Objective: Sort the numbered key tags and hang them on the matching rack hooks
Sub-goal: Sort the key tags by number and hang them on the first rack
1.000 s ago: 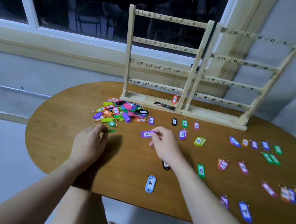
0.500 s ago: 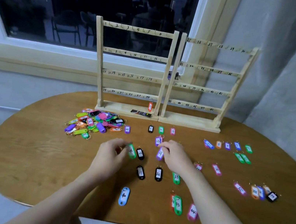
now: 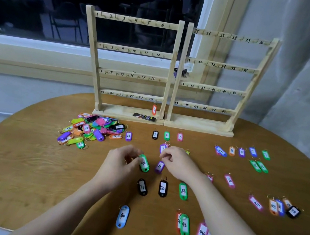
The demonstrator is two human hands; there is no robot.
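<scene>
Two wooden racks stand at the table's back, the left rack (image 3: 134,50) numbered 1 to 24, the right rack (image 3: 219,65) 25 to 48. One orange tag (image 3: 154,110) hangs at hook 24. An unsorted pile of tags (image 3: 92,129) lies front-left of the racks. My left hand (image 3: 122,163) pinches the top of a green tag (image 3: 144,163) marked 46, which rests on the table. My right hand (image 3: 178,162) has its fingertips on a purple tag (image 3: 160,166) marked 21; another purple tag (image 3: 163,148) lies just above it.
Sorted tags lie in rows on the oval wooden table (image 3: 18,177): 1, 2, 3 near the racks, black 31 (image 3: 142,187), black 32 (image 3: 163,188), green 33 (image 3: 183,191), blue 40 (image 3: 122,216), and several more to the right. A small black packet (image 3: 144,117) rests on the rack base.
The view has swung right and closer. My left hand has carried the green tag from near the pile to the table's middle. My right hand has brought the purple tag down beside it.
</scene>
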